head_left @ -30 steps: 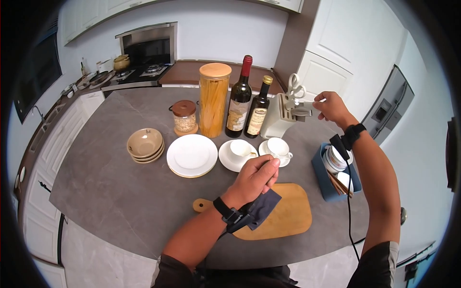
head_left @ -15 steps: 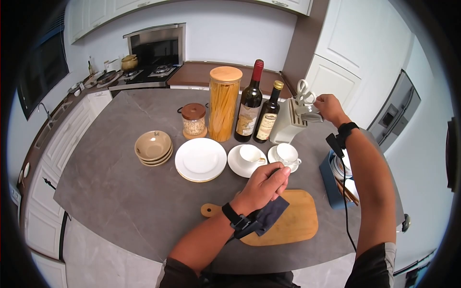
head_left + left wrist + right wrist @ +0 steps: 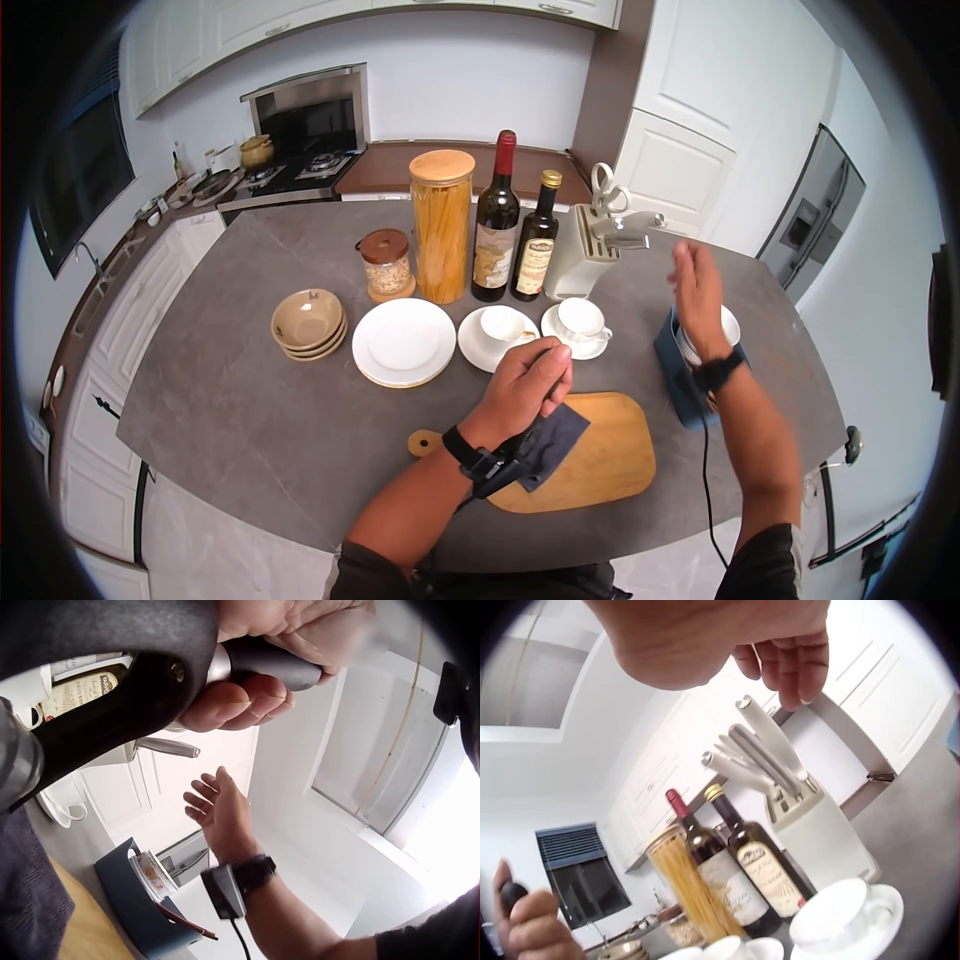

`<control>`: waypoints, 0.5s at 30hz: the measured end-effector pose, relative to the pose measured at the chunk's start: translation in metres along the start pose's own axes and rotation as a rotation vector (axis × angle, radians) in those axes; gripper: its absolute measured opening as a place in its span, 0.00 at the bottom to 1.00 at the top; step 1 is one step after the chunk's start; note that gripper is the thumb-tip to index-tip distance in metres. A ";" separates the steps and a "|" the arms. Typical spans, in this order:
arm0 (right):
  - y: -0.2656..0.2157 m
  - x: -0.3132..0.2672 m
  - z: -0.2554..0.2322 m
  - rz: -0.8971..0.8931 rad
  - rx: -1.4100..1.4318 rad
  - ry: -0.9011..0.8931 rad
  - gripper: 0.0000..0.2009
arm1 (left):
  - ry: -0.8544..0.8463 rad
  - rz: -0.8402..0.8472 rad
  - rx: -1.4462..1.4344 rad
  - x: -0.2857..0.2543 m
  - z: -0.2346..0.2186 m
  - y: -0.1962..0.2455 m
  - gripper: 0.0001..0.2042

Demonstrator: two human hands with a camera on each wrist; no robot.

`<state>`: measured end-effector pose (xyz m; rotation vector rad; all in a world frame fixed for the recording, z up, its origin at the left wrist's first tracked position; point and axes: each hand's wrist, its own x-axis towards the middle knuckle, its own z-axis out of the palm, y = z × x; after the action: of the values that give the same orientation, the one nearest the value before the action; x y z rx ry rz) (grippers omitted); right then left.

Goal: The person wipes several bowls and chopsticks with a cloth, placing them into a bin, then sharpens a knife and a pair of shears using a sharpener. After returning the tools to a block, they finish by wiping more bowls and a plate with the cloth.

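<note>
My left hand [image 3: 520, 392] grips a black handle [image 3: 274, 664] with a silver collar; I cannot tell what tool it belongs to. Below that hand, a dark grey cloth [image 3: 556, 448] lies on a wooden cutting board [image 3: 615, 455]. My right hand [image 3: 698, 290] is raised with nothing in it, fingers extended, in front of and to the right of the knife block [image 3: 580, 260]. Several pale-handled knives [image 3: 761, 754] and white-handled scissors [image 3: 608, 190] stand in the block. Close below the right hand is a blue bin [image 3: 683, 385], partly hidden by the wrist, with bowls [image 3: 154, 876] and chopsticks [image 3: 184, 921] in it.
Two white cups [image 3: 502, 323] on saucers stand behind the board, near a white plate stack [image 3: 403, 340] and brown bowls [image 3: 308, 320]. Farther back are a wine bottle [image 3: 494, 235], a smaller dark bottle [image 3: 535, 245], a pasta jar [image 3: 442, 235] and an oats jar [image 3: 386, 268].
My right hand was up beside the knife handles; it has moved back toward me and down, over the bin, and its fingers have straightened. The left hand keeps its grip.
</note>
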<state>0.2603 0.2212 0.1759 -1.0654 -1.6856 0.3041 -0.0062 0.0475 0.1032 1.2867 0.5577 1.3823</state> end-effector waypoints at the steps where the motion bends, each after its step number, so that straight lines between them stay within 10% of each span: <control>1: 0.004 -0.023 -0.004 -0.008 -0.002 -0.038 0.16 | 0.002 0.004 0.004 0.000 0.000 0.000 0.21; 11: 0.037 -0.196 0.023 0.067 0.007 -0.556 0.09 | 0.019 0.004 -0.004 0.001 0.003 -0.006 0.25; 15: 0.051 -0.195 0.021 0.445 0.363 -0.511 0.10 | 0.027 0.014 -0.005 0.001 0.005 -0.008 0.27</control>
<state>0.2734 0.1066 0.0097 -1.1330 -1.7162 1.2080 0.0012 0.0489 0.0979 1.2710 0.5643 1.4137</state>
